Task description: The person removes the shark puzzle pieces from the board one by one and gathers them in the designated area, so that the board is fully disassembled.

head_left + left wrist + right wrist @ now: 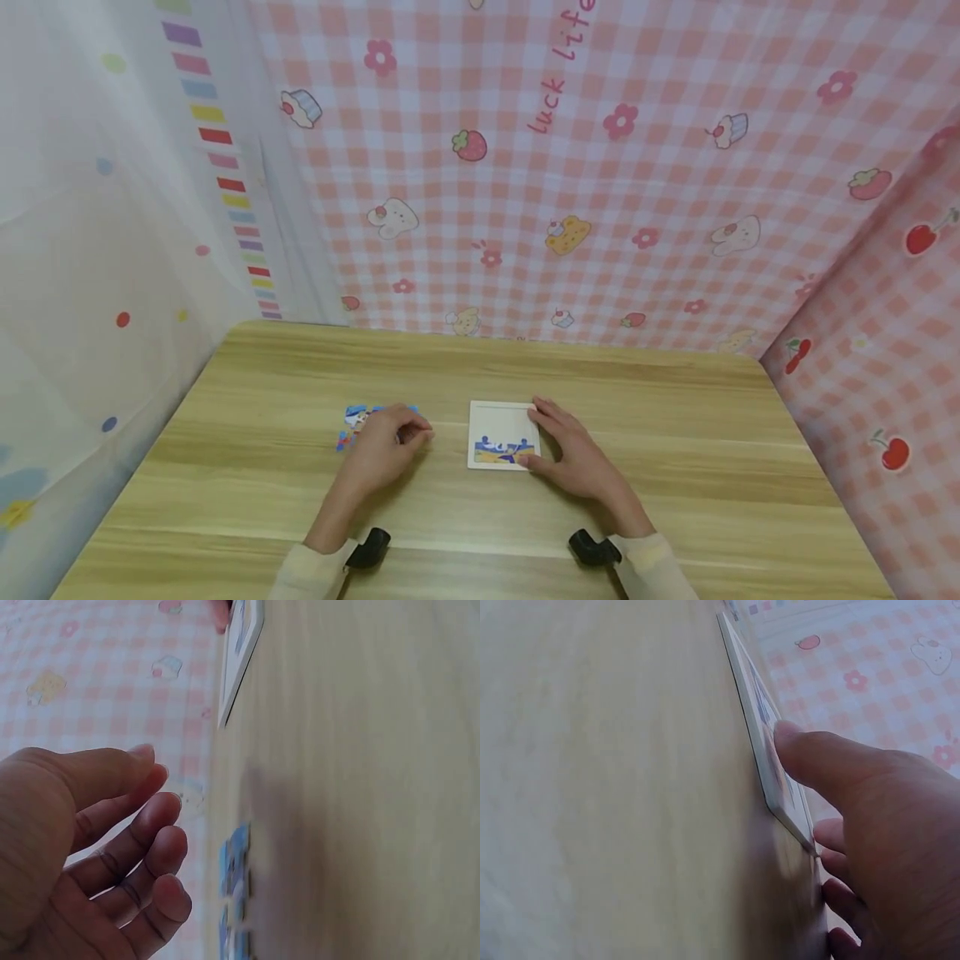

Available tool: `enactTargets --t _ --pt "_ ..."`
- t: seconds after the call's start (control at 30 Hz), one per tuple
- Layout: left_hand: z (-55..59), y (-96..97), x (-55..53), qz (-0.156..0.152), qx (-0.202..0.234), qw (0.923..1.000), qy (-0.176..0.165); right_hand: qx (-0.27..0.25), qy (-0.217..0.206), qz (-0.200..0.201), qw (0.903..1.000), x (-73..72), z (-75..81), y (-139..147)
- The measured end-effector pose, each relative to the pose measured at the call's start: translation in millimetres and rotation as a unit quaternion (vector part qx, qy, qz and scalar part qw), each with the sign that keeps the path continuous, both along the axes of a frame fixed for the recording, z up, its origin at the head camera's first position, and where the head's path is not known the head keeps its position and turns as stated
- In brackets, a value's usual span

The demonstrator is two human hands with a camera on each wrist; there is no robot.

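Note:
A white square puzzle tray (501,421) lies near the middle of the table. Joined puzzle pieces (498,452) in blue and yellow fill its near part, and the far part is bare white. My right hand (581,461) holds the tray at its right side, thumb on the near right corner and fingers along the edge. To the left, my left hand (378,450) hovers over loose blue puzzle pieces (356,417) and partly hides them. In the left wrist view its thumb and index tips come together with nothing visible between them, the other fingers loosely bent.
The wood-grain table (637,533) reaches back to a pink checked curtain (525,183). A white dotted curtain (97,250) hangs at the left, and another checked cloth (900,375) at the right. Black wrist mounts (369,550) sit by both cuffs.

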State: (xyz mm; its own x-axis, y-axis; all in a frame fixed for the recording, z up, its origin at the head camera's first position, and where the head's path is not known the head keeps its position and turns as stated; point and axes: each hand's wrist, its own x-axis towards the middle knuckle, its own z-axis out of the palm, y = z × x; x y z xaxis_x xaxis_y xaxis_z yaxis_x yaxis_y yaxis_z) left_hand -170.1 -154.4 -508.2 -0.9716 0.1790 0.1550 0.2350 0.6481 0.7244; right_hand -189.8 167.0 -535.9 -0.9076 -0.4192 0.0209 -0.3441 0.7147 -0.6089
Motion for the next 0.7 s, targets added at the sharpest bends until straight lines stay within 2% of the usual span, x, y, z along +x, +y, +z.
enactTargets --t 0.23,0.53,0.7 --pt "-2.7 19.3 0.6 -0.019 0.009 0.9997 -0.010 0.000 0.016 -0.010 0.9998 0.4 -4.2 -6.9" --pt "-8.1 41.5 -3.9 -0.052 0.013 0.9985 -0.008 0.004 0.036 -0.005 0.9993 5.5 -5.6 -16.0" --pt "-9.0 52.7 -7.9 -0.066 -0.002 0.9978 -0.004 0.006 0.048 -0.004 0.9988 6.0 -5.1 -19.1"
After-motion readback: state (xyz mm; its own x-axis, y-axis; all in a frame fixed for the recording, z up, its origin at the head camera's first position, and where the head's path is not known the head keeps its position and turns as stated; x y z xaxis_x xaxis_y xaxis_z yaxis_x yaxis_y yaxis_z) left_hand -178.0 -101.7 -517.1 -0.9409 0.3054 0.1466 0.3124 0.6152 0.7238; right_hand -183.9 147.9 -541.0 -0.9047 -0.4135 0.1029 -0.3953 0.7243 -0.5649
